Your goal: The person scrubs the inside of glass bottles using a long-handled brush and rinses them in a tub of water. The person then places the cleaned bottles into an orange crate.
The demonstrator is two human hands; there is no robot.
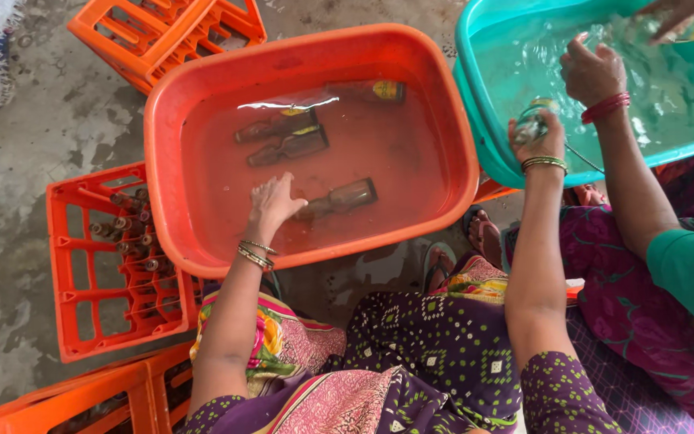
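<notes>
Nearest the camera, orange crates (114,265) stand on the concrete floor (18,161); one holds upright bottles. The left hand (271,205) reaches into the orange tub (315,48) of water, fingers spread and resting against the neck end of a submerged brown bottle (343,197), not closed on it. Three more bottles (283,137) lie under water farther in. The right hand (536,137) is clamped on a small wet bottle (530,127) at the near rim of the teal tub (475,96). Beyond it, a co-worker's hand (592,72) dips into the teal tub's water.
</notes>
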